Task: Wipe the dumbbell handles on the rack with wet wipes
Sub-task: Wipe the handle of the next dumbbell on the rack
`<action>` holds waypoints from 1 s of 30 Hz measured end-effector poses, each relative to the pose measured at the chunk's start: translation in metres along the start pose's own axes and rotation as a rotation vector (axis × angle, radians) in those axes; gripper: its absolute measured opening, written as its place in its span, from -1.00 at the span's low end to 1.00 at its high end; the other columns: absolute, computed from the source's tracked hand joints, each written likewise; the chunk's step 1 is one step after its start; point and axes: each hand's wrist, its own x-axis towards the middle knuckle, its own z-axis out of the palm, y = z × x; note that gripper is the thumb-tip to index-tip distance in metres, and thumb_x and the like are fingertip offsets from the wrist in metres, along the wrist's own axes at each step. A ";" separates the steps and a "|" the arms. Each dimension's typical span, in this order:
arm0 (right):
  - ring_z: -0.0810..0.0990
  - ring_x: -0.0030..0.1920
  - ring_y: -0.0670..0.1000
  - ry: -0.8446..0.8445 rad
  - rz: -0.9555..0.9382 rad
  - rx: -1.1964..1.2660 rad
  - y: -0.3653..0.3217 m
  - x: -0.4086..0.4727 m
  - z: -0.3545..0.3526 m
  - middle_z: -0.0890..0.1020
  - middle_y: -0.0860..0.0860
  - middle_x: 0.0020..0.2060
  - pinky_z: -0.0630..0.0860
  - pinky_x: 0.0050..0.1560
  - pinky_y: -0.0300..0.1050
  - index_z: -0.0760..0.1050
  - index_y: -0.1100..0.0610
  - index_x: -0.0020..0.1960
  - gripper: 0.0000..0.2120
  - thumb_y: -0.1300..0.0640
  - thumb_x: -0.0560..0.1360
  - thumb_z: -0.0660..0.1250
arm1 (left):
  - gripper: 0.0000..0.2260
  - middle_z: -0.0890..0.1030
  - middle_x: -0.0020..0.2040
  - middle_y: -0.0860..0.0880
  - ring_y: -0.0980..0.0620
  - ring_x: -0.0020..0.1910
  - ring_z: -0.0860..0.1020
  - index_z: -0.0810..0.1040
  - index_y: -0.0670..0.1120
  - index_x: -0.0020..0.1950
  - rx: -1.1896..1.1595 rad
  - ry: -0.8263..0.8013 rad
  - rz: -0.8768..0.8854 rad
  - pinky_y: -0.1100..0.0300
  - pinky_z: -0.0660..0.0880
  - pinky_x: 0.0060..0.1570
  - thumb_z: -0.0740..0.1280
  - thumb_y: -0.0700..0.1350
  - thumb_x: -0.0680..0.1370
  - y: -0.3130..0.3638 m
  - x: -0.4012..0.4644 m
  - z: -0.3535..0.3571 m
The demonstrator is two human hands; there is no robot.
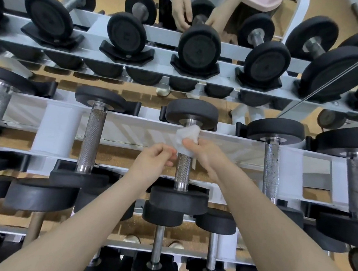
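A white wet wipe (185, 137) is wrapped round the upper end of a knurled steel dumbbell handle (182, 171) on the top tier of the white rack (56, 128). My right hand (202, 151) grips the wipe against the handle from the right. On the handle's left side my left hand (156, 157) has its fingers curled, pinching the wipe's lower edge. The dumbbell has black round heads, one at the far end (192, 113) and one at the near end (178, 198).
Neighbouring dumbbells lie left (91, 135) and right (271, 166) of this one, more on the lower tier (158, 242). A mirror behind the rack reflects the dumbbells (199, 47) and a person's hands (182, 11). The floor is tan.
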 end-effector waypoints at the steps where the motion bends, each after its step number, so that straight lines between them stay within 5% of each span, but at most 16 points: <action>1: 0.57 -0.07 0.03 -0.026 0.018 -0.046 0.006 -0.004 -0.001 0.63 0.11 -0.01 0.46 -0.04 -0.16 0.53 0.26 0.13 -0.72 0.07 0.55 0.27 | -0.82 0.62 -0.14 0.03 0.10 -0.17 0.55 0.56 -0.04 -0.11 0.031 -0.026 0.010 0.25 0.48 -0.06 0.18 -0.16 0.60 -0.001 -0.001 0.000; 5: 0.58 -0.10 -0.03 -0.122 0.041 -0.062 0.021 -0.017 -0.001 0.64 0.13 0.00 0.51 -0.10 -0.31 0.51 0.30 0.15 -0.74 0.17 0.52 0.33 | -0.83 0.60 -0.19 -0.08 -0.04 -0.13 0.54 0.57 -0.13 -0.16 0.185 -0.094 0.029 0.07 0.47 0.04 0.24 -0.14 0.56 -0.009 -0.007 -0.004; 7: 0.60 -0.09 0.01 -0.123 0.057 -0.044 0.018 -0.016 -0.001 0.64 0.13 -0.02 0.54 -0.01 -0.22 0.52 0.31 0.14 -0.73 0.15 0.51 0.34 | -0.86 0.63 -0.16 -0.04 -0.06 -0.07 0.57 0.58 -0.04 -0.17 0.221 -0.114 0.055 0.05 0.47 0.07 0.28 -0.10 0.55 -0.011 -0.010 -0.007; 11: 0.52 0.01 0.08 0.056 0.060 0.183 -0.006 0.005 -0.005 0.58 0.10 0.00 0.43 0.10 -0.06 0.49 0.27 0.18 -0.65 0.03 0.53 0.31 | -0.89 0.61 -0.14 0.16 0.32 -0.15 0.53 0.60 0.01 -0.03 0.291 -0.229 0.132 0.47 0.40 -0.15 0.28 -0.08 0.56 -0.012 -0.023 -0.018; 14: 0.52 -0.11 0.07 0.124 0.057 0.273 -0.018 0.019 -0.005 0.56 0.07 -0.12 0.46 -0.04 -0.11 0.47 0.25 0.14 -0.64 0.02 0.49 0.37 | -0.88 0.64 -0.07 0.15 0.30 -0.13 0.54 0.63 0.06 -0.02 0.272 -0.322 0.169 0.45 0.41 -0.17 0.29 -0.07 0.55 -0.014 -0.032 -0.027; 16: 0.47 -0.19 0.02 0.080 0.052 0.172 -0.016 0.014 -0.003 0.52 0.03 -0.17 0.39 -0.11 -0.16 0.47 0.20 0.13 -0.71 0.04 0.51 0.35 | -0.88 0.65 -0.06 0.16 0.28 -0.08 0.56 0.64 0.11 -0.07 0.287 -0.366 0.176 0.47 0.42 -0.12 0.32 -0.08 0.53 -0.015 -0.038 -0.031; 20: 0.44 0.22 0.07 -0.062 0.085 -0.019 0.004 0.000 -0.006 0.53 0.06 0.15 0.28 0.20 -0.08 0.43 0.24 0.27 -0.56 0.02 0.50 0.36 | -0.85 0.61 -0.05 0.22 0.33 -0.01 0.51 0.59 0.19 -0.08 0.399 -0.408 0.255 0.57 0.31 -0.05 0.40 -0.09 0.47 -0.017 -0.043 -0.037; 23: 0.50 0.17 0.04 -0.201 0.099 -0.152 0.019 -0.011 -0.008 0.58 0.05 0.14 0.38 0.08 -0.20 0.48 0.19 0.21 -0.65 0.15 0.46 0.41 | -0.84 0.61 -0.02 0.16 0.26 0.04 0.50 0.62 0.09 -0.04 0.423 -0.395 0.314 0.55 0.32 -0.01 0.43 -0.16 0.46 -0.018 -0.042 -0.036; 30: 0.45 0.21 0.02 -0.378 0.148 -0.312 0.021 -0.021 -0.009 0.55 0.05 0.20 0.29 0.20 -0.15 0.47 0.18 0.23 -0.61 0.19 0.43 0.43 | -0.82 0.62 0.00 0.09 0.24 0.03 0.51 0.62 0.09 -0.05 0.381 -0.353 0.318 0.54 0.33 0.00 0.44 -0.18 0.44 -0.022 -0.043 -0.033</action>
